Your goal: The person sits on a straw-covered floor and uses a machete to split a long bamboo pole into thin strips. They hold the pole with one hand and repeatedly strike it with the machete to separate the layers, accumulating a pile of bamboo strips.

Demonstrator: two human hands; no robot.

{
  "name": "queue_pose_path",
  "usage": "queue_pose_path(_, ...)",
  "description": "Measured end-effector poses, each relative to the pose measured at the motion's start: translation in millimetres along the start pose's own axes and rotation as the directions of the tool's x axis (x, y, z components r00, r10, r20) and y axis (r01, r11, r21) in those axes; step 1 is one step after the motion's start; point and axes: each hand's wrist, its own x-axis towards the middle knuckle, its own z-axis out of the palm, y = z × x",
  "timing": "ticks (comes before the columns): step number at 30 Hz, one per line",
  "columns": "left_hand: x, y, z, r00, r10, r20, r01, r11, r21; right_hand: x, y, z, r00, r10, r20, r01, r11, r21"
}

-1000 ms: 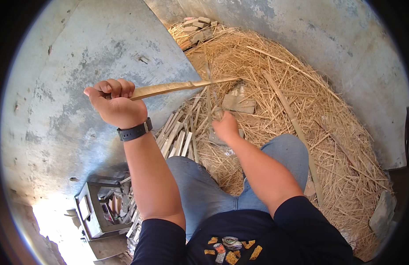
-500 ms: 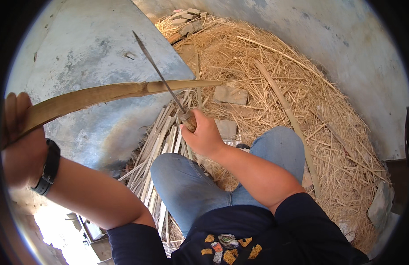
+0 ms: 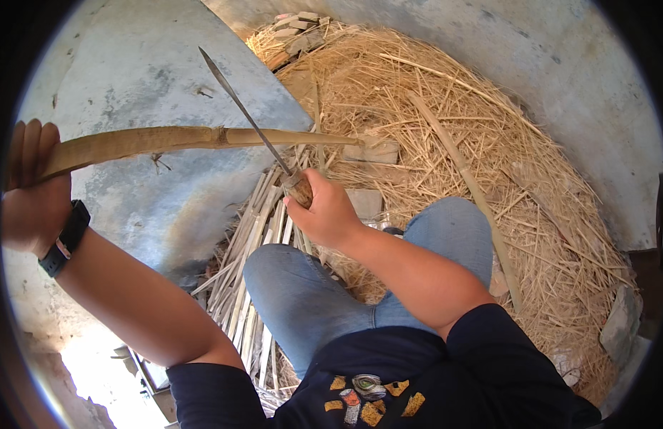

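Note:
My left hand (image 3: 38,189), at the far left, is closed around one end of a long bamboo strip (image 3: 153,141). The strip stretches across to the right, bowed slightly, with a node near its middle; its far end reaches a brick (image 3: 378,150) on the straw-covered floor. In my right hand (image 3: 326,214) is the wooden handle of a long-bladed knife (image 3: 235,100), gripped in front of my knees. Its narrow dark blade points up and to the left and crosses the strip right of the node; I cannot tell whether the two touch.
Bamboo shavings (image 3: 446,107) cover the floor ahead and to the right, with a longer bamboo piece (image 3: 467,186) lying on them. A bundle of thin split strips (image 3: 253,286) lies beside my left knee. Grey walls (image 3: 553,64) stand on both sides. Bricks (image 3: 299,25) are stacked at the back.
My left hand has risen a little, lifting the near end of the bamboo strip. The knife has shifted slightly left, still crossing the strip.

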Motion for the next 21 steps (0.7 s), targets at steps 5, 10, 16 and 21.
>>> queue_pose_path(5,14.8,7.2,-57.0,0.99,-0.117,0.082,0.129,0.98,-0.152,1.5,-21.2,-7.3,0.994,-0.094,0.058,0.098,0.992,-0.082)
queue_pose_path(10,13.0,-6.8,-71.3,0.996,-0.092,-0.01,0.089,0.984,-0.153,17.6,14.9,2.9,0.99,-0.048,0.135,0.077,0.972,-0.22)
queue_pose_path(16,4.0,-8.1,-94.8,0.993,-0.117,0.02,0.119,0.966,-0.23,13.5,-29.9,19.6,0.984,-0.124,0.129,0.142,0.979,-0.149)
queue_pose_path(21,1.4,-11.7,-64.5,0.997,-0.067,-0.027,0.062,0.987,-0.147,38.7,-63.0,46.5,0.986,-0.119,0.116,0.145,0.957,-0.251)
